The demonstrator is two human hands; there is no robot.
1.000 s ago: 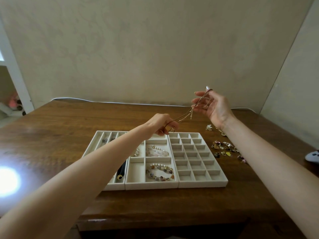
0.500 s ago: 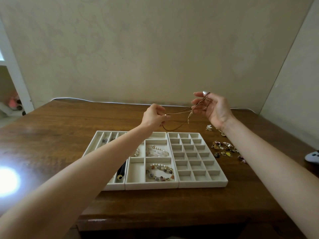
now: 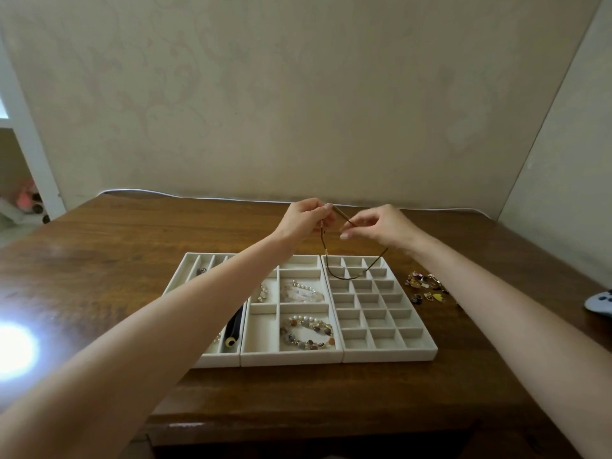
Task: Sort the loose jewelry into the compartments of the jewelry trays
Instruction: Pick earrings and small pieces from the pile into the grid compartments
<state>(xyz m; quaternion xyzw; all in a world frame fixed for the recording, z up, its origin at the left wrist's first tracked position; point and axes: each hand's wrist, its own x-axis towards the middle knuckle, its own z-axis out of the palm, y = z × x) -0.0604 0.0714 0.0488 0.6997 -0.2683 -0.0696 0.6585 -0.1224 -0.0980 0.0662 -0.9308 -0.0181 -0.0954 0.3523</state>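
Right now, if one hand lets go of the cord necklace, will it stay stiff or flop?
Probably floppy: the cord necklace sags in a loop between the left hand and the right hand. Likely light: fingertip pinches alone carry it.

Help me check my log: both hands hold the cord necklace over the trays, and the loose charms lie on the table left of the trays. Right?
No: the head view shows the loose charms on the table right of the trays, not left. The left hand and right hand hold the necklace over them.
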